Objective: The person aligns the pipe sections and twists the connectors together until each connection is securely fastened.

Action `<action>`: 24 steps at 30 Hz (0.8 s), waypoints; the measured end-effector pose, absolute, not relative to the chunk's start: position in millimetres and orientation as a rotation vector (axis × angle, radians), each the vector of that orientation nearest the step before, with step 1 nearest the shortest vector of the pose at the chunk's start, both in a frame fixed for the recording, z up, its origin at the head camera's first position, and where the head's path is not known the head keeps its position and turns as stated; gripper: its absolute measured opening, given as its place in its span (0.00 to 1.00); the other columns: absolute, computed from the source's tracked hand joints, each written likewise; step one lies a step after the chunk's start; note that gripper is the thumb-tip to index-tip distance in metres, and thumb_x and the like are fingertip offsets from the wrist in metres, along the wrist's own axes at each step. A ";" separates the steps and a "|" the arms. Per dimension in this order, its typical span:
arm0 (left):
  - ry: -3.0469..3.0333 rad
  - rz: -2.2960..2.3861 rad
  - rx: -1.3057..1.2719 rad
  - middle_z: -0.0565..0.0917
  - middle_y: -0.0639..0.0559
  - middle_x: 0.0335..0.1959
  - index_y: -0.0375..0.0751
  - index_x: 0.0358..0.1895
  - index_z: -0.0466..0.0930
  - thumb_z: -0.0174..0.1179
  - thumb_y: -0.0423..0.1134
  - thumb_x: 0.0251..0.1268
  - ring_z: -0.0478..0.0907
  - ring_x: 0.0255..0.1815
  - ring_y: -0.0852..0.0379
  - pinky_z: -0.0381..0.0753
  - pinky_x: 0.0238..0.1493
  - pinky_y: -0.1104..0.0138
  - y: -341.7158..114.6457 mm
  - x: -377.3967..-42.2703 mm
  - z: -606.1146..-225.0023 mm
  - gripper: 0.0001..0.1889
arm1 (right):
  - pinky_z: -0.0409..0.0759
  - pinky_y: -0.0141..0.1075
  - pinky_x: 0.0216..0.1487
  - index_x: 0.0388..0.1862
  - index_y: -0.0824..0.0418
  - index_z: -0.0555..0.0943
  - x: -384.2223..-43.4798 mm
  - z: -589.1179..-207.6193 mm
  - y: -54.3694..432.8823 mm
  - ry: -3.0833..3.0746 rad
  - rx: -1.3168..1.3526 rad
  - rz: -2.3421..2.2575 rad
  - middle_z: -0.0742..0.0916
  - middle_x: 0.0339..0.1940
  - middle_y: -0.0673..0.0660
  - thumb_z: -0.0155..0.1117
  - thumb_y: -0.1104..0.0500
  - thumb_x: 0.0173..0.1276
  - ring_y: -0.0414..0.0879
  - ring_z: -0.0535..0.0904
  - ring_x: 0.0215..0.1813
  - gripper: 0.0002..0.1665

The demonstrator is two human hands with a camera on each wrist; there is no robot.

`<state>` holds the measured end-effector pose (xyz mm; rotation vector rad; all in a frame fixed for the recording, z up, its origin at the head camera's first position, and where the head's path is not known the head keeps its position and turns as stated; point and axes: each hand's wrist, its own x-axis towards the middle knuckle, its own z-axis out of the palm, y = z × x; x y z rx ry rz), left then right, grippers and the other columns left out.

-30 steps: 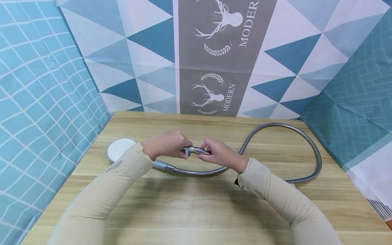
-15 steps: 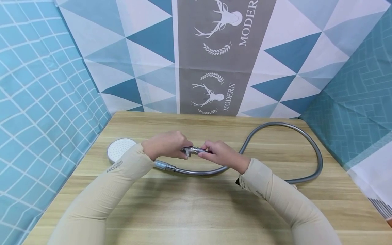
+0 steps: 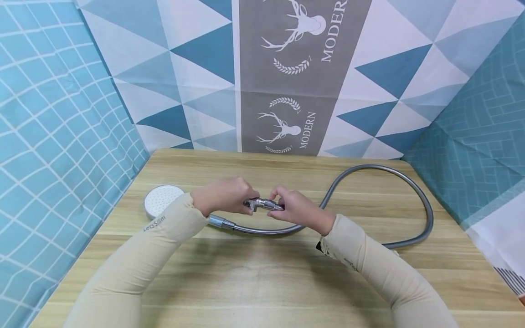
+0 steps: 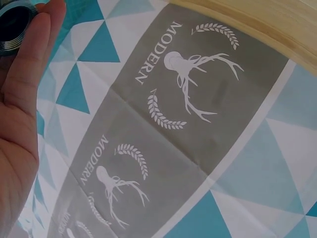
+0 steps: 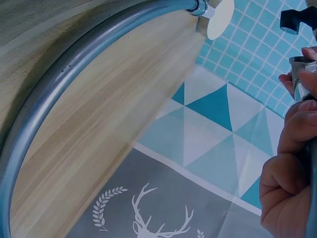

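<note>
My left hand (image 3: 227,195) grips a small chrome branched fitting (image 3: 253,204). Beside it, my right hand (image 3: 299,208) has its fingers curled round the end of the grey shower hose, at the tapered chrome hose nut (image 3: 272,205). Nut and fitting stand in line between the hands, touching or joined. In the left wrist view a round threaded opening of the chrome fitting (image 4: 12,29) shows by the fingertips. A white-faced shower head (image 3: 161,200) lies left, its handle partly behind my left wrist. The held end of the hose is mostly hidden by my right hand.
The shower hose (image 3: 424,205) runs from the shower head's handle across the wooden table (image 3: 262,282), loops at the right and passes under my right forearm. Patterned cloth (image 3: 287,82) stands behind the table, with blue tiled-print sheets (image 3: 53,118) at the left.
My right thumb and forefinger come in over the hose nut, then spread and draw back, baring more of it. The left hand stays almost still on the fitting.
</note>
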<state>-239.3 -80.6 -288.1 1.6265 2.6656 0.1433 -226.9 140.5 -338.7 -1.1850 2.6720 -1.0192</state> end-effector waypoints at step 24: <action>2.649 0.185 1.653 0.77 0.59 0.21 0.39 0.30 0.81 0.72 0.35 0.52 0.72 0.21 0.65 0.75 0.28 0.72 -81.4 -243.7 -290.5 0.08 | 0.63 0.27 0.20 0.30 0.62 0.77 -230.6 -335.9 140.6 2.733 -1.292 -0.897 0.71 0.17 0.44 0.62 0.59 0.69 0.32 0.62 0.18 0.09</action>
